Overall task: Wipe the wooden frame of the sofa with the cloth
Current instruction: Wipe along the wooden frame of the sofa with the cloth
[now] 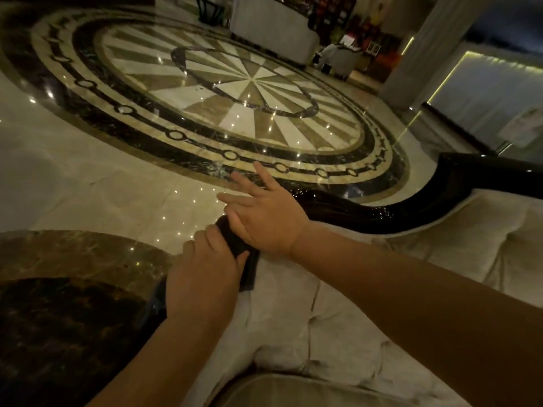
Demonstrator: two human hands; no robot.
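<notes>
Mid-wipe on the glossy dark wooden frame [382,214]: left hand [202,277] grip clamped on the dark cloth [239,245], right hand [264,212] spread flat—fingers apart. Next: slide cloth rightward along the curve.

You look out over a polished marble floor [73,177] with a round sunburst medallion [235,83]; a white column [423,45] and a lit cove strip [440,83] stand beyond it in dim light.

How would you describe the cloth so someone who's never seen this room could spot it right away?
Start at the cream tufted sofa back and follow its glossy dark wooden frame leftward to where both hands meet. The cloth is the dark folded piece draped over the frame there, under the left hand and right hand. Unlike the shiny frame, it looks matte and soft.
</notes>
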